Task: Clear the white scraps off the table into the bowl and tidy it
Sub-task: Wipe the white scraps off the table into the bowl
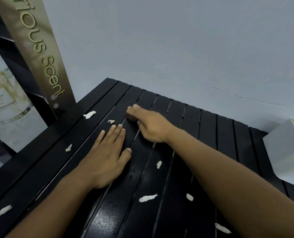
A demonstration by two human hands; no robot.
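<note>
Several white scraps lie scattered over the black slatted table [211, 131]. One scrap [89, 114] sits near the far left edge, a small scrap [111, 121] just beyond my left fingertips, and a long scrap [148, 197] between my forearms. My left hand [106, 155] rests flat on the slats with straight fingers. My right hand [149, 124] reaches across toward the far side, blurred, one finger stretched out and the others tucked under it. Whether it holds anything is unclear. No bowl is in view.
A white box [283, 152] stands at the table's right edge. A tall gold banner [45, 66] with lettering leans at the far left corner, beside a poster of a perfume bottle [5, 100]. A grey wall runs behind the table.
</note>
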